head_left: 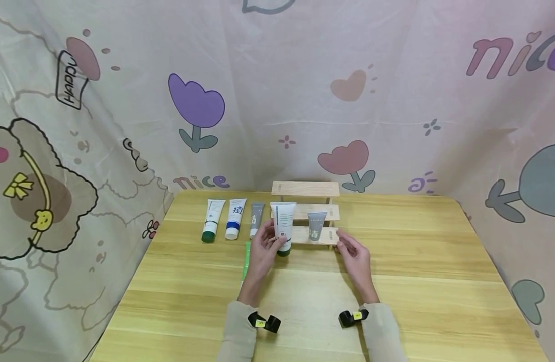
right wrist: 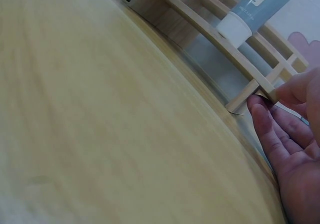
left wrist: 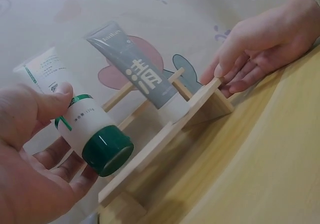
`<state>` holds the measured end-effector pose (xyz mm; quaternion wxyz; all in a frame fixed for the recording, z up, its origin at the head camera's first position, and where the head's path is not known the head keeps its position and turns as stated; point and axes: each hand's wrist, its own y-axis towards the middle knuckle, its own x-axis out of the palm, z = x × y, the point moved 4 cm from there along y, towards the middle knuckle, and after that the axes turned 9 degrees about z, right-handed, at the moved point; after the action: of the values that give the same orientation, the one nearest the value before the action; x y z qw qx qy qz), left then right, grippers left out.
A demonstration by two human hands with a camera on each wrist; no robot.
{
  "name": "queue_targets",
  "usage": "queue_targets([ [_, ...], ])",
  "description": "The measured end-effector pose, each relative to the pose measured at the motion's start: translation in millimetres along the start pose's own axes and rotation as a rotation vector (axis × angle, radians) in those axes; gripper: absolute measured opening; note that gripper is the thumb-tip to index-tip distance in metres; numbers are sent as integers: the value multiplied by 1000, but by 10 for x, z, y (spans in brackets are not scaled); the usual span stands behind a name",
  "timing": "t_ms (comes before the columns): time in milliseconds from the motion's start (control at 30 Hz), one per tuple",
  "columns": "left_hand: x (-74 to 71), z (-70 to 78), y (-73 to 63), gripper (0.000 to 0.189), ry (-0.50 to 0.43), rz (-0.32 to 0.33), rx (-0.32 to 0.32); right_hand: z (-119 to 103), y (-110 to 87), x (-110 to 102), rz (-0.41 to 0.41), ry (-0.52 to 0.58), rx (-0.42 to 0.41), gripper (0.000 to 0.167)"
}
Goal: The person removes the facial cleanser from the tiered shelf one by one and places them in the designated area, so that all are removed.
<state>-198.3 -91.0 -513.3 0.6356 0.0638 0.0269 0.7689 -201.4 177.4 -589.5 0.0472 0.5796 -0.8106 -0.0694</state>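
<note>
My left hand [head_left: 262, 249] holds a white tube with a dark green cap [head_left: 284, 218], thumb across its front and fingers behind. Cap down, this tube is in front of the left end of a three-step wooden rack [head_left: 304, 188]. In the left wrist view its green cap [left wrist: 107, 149] hangs by the lowest step's edge. A small grey tube with a white cap [head_left: 316, 226] stands on that step, towards the right. At the step's right end, my right hand [head_left: 355, 254] pinches the corner between thumb and fingers, as the right wrist view shows.
Left of the rack lie a white tube with a green cap [head_left: 212, 218], a white tube with a blue cap [head_left: 235, 216] and a grey tube [head_left: 256, 216]. A bright green tube [head_left: 246, 259] is partly hidden by my left hand. Printed cloth [head_left: 277, 100] hangs behind the table.
</note>
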Motion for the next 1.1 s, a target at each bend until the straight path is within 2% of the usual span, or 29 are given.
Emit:
queue_targets([
  [333,-187,22,-88,46,10,47,-40,-7,-15,-6,2,-6,7,30],
  [533,-289,71,-142,45,18,88,-74,-24,-16,-1,4,8,-24,29],
  [767,-378,104,-219,48,-61,90,-126,-44,-14,6,-6,0,5,31],
  [967,-457,103,-282,48,-77,117,-150,-310,-69,18,-41,-34,2,32],
  [1100,-528,121,-317,48,-107,138,-136,-191,-49,11,-21,-20,17,32],
])
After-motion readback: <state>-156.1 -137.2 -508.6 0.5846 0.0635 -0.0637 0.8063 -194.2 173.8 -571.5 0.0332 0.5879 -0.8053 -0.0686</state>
